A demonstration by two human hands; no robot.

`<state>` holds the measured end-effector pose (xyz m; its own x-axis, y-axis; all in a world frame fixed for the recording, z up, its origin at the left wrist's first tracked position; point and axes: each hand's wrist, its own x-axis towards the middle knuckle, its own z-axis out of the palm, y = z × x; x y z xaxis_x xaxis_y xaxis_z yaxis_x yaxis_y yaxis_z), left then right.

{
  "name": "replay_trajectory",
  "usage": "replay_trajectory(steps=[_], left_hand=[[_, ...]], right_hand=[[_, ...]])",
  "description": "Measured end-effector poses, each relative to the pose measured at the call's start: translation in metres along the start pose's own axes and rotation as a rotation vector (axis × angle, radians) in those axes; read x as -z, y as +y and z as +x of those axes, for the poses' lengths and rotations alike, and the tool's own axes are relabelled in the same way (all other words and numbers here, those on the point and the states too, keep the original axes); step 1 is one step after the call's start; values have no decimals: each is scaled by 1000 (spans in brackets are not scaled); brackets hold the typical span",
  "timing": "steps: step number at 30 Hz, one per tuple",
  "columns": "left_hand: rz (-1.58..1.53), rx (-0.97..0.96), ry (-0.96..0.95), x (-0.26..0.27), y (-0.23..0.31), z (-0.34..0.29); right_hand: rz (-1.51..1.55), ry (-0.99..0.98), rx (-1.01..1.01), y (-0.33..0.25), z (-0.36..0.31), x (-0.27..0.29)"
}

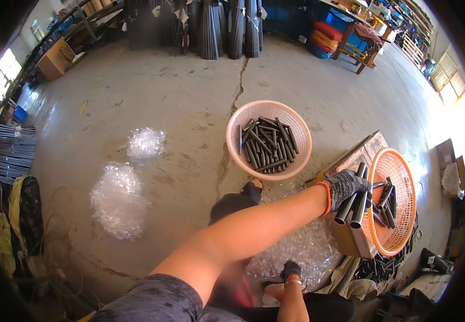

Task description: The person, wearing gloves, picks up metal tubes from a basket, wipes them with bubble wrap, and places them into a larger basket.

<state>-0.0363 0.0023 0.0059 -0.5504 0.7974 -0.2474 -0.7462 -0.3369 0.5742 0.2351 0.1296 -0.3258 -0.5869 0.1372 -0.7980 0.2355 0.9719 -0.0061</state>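
My left arm reaches across to the right. My left hand (345, 188), in a grey knit glove with an orange cuff, is closed around a few black tubes (358, 211) beside the rim of an orange plastic basket (408, 214). More short black tubes (387, 201) lie inside this tilted basket, which rests against a cardboard box (345, 236). Low in the view, my right hand (291, 269), in a dark glove, is by crumpled clear plastic (310, 247); its fingers are too small and dark to make out. Ahead stands a pink basket (233, 145) holding many black tubes.
Two heaps of clear plastic (117, 201) lie on the concrete floor (179, 107) at left. Bundled dark rods (213, 32) stand at the back. Loose black pieces (380, 268) lie below the orange basket. A metal rod stack (10, 153) is far left.
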Motion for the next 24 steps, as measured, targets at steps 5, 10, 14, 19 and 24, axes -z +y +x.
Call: replay_trajectory(steps=[5,10,14,19,24], left_hand=[[-34,-42,-25,9,8,-15],[169,30,-54,1,-9,-11],[13,10,-187,-5,-11,-4],[95,50,-66,5,-6,-16],[-4,9,-82,7,-5,-4]], right_hand=[[1762,654,-39,-17,-23,108],[1562,1230,625,-52,-110,268],[702,1445,410,-5,-46,244],[-69,1347,252,-67,-34,198],[-22,147,36,-22,4,12]])
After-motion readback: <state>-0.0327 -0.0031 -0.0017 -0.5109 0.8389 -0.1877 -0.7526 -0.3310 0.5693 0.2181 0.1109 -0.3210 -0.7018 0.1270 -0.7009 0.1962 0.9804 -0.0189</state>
